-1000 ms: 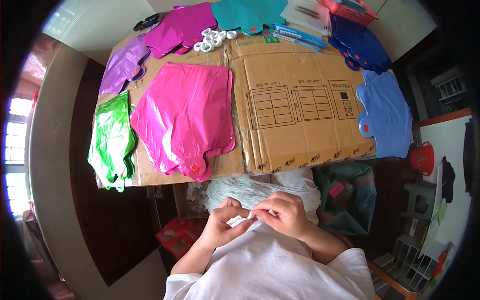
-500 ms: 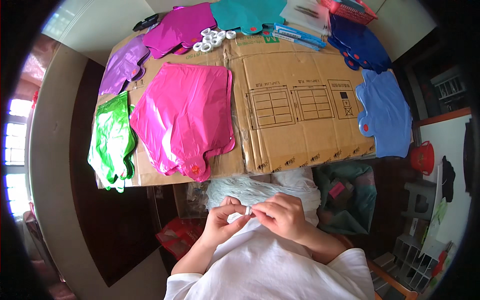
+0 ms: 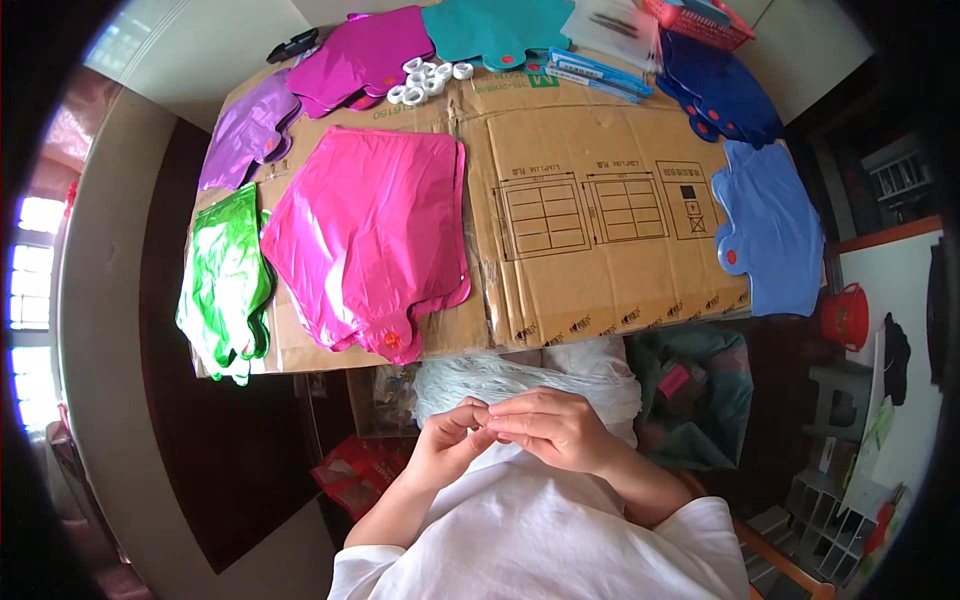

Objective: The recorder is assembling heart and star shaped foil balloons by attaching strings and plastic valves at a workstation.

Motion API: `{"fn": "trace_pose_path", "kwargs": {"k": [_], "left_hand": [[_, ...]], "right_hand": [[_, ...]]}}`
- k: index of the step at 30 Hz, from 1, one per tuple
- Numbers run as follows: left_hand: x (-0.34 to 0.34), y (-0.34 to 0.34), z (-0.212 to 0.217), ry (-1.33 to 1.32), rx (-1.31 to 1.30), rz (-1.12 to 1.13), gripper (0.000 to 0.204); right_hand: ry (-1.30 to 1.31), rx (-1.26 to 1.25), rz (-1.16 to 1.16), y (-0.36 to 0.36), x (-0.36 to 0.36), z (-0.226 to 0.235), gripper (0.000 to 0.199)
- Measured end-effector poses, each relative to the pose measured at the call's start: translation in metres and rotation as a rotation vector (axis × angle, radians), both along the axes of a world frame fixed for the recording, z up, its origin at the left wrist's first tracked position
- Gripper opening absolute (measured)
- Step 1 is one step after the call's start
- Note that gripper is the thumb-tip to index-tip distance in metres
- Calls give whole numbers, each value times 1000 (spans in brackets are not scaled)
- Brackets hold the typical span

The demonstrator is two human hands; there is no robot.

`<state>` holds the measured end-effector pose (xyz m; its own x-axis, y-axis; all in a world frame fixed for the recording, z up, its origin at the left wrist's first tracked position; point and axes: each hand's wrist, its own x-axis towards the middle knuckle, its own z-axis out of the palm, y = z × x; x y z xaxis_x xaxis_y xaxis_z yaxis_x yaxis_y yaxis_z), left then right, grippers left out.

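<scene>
My left hand (image 3: pixel 453 440) and my right hand (image 3: pixel 550 428) meet in front of my chest, just off the near edge of the cardboard-topped table (image 3: pixel 640 130). Fingertips and thumbs of both are pinched together. Whatever lies between them is covered by the fingers. Beyond my hands, a flat pink foil balloon (image 3: pixel 370 230) lies on the cardboard, with a red dot on its near tab. Several small white rings (image 3: pixel 430 80) are heaped towards the far edge.
Other flat foil balloons ring the table: green (image 3: pixel 225 280), purple (image 3: pixel 245 135), magenta (image 3: pixel 365 55), teal (image 3: pixel 490 30), dark blue (image 3: pixel 715 85) and light blue (image 3: pixel 770 230). Blue-and-white packets (image 3: pixel 600 75) and a red basket (image 3: pixel 705 25) sit at the back. White stringy material (image 3: pixel 510 385) hangs below the near edge.
My right hand has shifted slightly left and its fingers have straightened over my left fingertips. The small white band seen between them earlier is now covered.
</scene>
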<state>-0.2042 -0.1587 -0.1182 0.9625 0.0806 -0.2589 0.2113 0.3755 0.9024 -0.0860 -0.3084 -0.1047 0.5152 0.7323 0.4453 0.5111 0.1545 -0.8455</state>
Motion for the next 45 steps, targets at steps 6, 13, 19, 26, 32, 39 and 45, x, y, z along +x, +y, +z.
{"fn": "trace_pose_path", "kwargs": {"k": [6, 13, 19, 26, 32, 39, 45], "left_hand": [[1, 3, 6, 13, 45, -90, 10], [3, 6, 13, -53, 319, -219, 8], [6, 11, 19, -52, 421, -286, 12], [9, 10, 30, 14, 427, -255, 15], [13, 10, 32, -96, 288, -153, 37], [23, 23, 51, -242, 642, -142, 39], [36, 37, 59, -299, 628, 78, 38]], "right_hand": [[385, -140, 125, -7, 0, 1, 17], [548, -231, 256, -11, 8, 2, 10], [706, -245, 392, -11, 6, -5, 13], [737, -319, 296, -8, 4, 6, 13], [532, -371, 154, -1, 1, 25, 12], [102, -306, 94, 13, 19, 49, 9], [-48, -333, 104, 33, 44, 77, 10]]}}
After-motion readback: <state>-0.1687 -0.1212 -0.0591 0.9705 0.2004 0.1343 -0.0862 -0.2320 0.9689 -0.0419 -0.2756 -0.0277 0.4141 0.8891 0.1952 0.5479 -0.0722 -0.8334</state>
